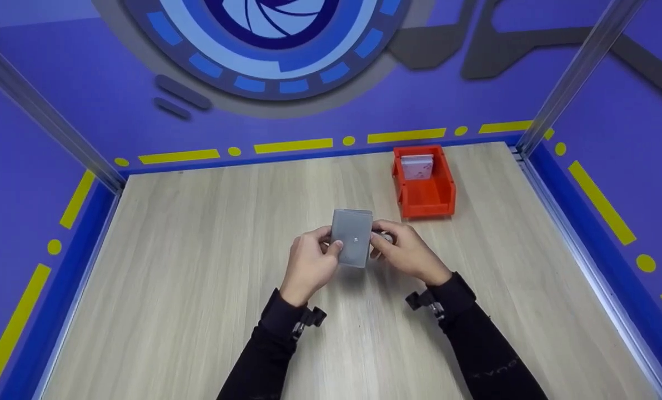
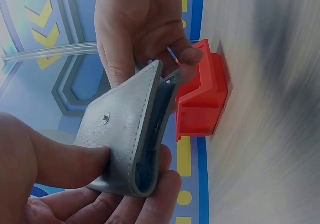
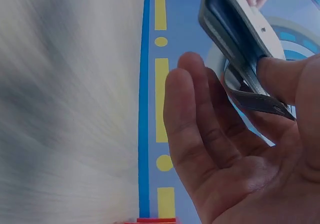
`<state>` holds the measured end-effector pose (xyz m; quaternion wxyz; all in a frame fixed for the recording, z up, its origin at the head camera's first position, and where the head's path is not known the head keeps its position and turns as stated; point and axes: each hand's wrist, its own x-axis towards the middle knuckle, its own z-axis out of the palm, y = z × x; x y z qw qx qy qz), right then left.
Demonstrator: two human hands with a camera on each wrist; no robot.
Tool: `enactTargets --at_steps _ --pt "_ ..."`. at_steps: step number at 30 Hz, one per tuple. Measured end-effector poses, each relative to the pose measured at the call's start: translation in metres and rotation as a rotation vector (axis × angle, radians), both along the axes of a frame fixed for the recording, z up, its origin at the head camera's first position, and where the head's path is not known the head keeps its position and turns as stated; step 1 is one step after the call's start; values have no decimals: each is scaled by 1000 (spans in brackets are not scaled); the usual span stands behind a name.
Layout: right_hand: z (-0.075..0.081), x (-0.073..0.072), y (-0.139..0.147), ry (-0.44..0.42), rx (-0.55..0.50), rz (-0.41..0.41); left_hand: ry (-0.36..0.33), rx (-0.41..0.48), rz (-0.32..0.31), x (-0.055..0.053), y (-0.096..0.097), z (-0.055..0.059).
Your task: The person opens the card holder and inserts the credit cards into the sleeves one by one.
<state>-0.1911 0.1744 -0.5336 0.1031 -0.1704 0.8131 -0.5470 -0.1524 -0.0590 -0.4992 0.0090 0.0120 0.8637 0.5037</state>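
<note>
A grey folded wallet (image 1: 353, 239) with a small metal snap stud on its front is held up over the table. My left hand (image 1: 312, 261) grips it from the left, thumb on the front cover and fingers behind, as the left wrist view shows. At the opposite edge my right hand (image 1: 411, 250) pinches it, the thumb (image 3: 280, 76) at the gap between the covers. A short closure strap (image 3: 262, 103) hangs loose beside that thumb. The other right fingers (image 3: 182, 108) are extended away from the wallet. The wallet's covers stand slightly apart in the left wrist view.
An open red bin (image 1: 428, 208) stands at the back right of the wooden table (image 1: 197, 278), with pale pink patterned cards (image 1: 418, 168) upright at its rear. Blue-purple panels (image 1: 286, 130) with yellow markings enclose the back and sides, joined by metal corner posts.
</note>
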Motion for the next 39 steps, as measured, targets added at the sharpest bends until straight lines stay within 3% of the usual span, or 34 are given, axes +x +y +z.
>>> enactTargets --at_steps 15,31,39 --pt "6 -1 11 -60 22 96 -13 -40 -17 0 0 -2" --pt "3 -1 0 -95 -29 -51 -21 -25 -50 1 3 0" --pt "0 -1 -2 -113 -26 -62 -11 -29 -53 2 2 0"
